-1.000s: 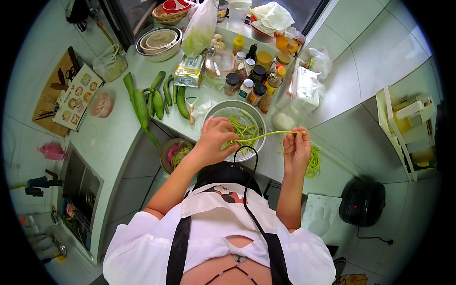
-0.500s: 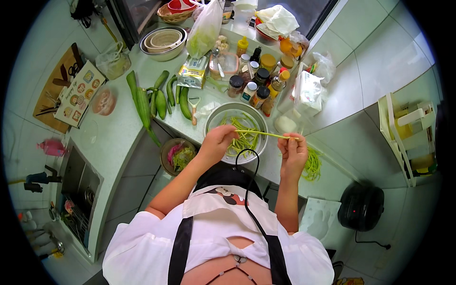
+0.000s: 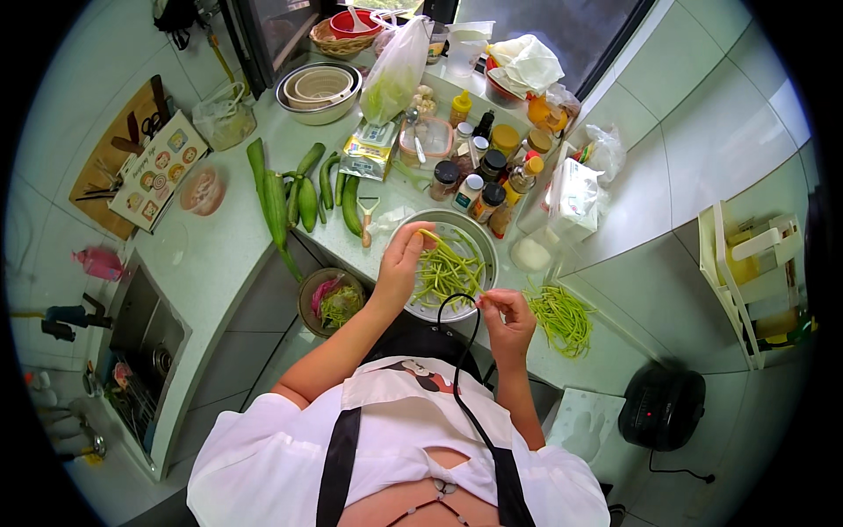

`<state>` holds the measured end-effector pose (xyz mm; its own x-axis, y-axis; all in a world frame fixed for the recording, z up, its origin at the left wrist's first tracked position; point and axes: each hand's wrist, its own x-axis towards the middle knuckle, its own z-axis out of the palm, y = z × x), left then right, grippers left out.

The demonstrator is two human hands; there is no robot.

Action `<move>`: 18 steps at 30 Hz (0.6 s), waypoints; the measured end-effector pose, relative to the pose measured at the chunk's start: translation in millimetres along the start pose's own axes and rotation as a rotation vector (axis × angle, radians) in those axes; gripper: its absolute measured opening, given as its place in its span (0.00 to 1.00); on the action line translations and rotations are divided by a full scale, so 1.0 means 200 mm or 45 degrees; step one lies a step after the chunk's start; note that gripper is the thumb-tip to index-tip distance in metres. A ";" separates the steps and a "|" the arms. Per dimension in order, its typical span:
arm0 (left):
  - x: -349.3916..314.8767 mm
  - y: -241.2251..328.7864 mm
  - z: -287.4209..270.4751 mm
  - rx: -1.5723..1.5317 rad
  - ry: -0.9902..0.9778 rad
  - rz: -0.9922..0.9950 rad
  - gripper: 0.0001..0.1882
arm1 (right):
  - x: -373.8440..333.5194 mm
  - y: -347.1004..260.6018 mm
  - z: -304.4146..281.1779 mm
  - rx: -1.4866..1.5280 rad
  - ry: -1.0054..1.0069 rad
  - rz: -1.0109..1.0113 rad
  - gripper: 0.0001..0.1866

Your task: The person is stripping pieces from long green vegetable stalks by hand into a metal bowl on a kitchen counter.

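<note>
Both my hands are over a round metal basin [image 3: 494, 256] that holds a heap of thin green vegetable stems [image 3: 450, 270]. At the basin's left side, my left hand [image 3: 404, 261] is closed, pinching one end of a green stem [image 3: 428, 234]. This stem slants down to the right and blends into the heap below. My right hand [image 3: 509, 323], its fingertips pinched together, is at the basin's lower right rim beside a black cable [image 3: 477, 329]. What lies between those fingertips is too small to make out. A pile of whole stems [image 3: 562, 321] lies on the counter to the right.
A bowl of scraps [image 3: 307, 303] stands lower left of the basin. Loofah-like green gourds [image 3: 279, 206] and a peeler [image 3: 367, 220] lie on the counter [image 3: 211, 272]. Jars and bottles [image 3: 479, 180] crowd behind. The sink [image 3: 145, 351] is at left, a black appliance [image 3: 663, 408] at right.
The stem stretched level between both hands now slants down over the basin. My right hand has moved down and left toward the rim; my left hand has shifted slightly. The view has shifted a little.
</note>
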<state>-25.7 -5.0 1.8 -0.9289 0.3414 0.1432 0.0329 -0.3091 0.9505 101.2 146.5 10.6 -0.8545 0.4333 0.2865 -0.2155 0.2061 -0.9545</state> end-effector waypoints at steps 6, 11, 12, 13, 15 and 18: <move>-0.02 0.05 0.02 0.191 -0.041 0.176 0.19 | 0.02 -0.04 0.01 -0.485 -0.025 -0.408 0.08; -0.02 0.07 0.00 0.469 -0.142 0.316 0.16 | 0.00 -0.06 0.01 -0.642 -0.060 -0.464 0.09; -0.03 0.07 0.00 0.426 -0.140 0.284 0.15 | 0.00 -0.06 0.00 -0.618 -0.054 -0.466 0.09; -0.03 0.08 0.01 0.383 -0.138 0.252 0.15 | 0.00 -0.05 0.00 -0.594 -0.048 -0.468 0.09; -0.04 0.11 0.02 0.386 -0.130 0.125 0.15 | 0.00 -0.04 -0.01 -0.551 -0.034 -0.457 0.08; -0.05 0.15 0.03 0.555 -0.086 0.022 0.15 | 0.00 -0.03 -0.02 -0.489 -0.013 -0.403 0.07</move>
<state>-13.0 -12.3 29.6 -0.9011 0.4015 0.1638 0.2141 0.0835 0.9732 104.0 148.4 16.2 -0.7803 0.2894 0.5544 -0.2768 0.6352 -0.7211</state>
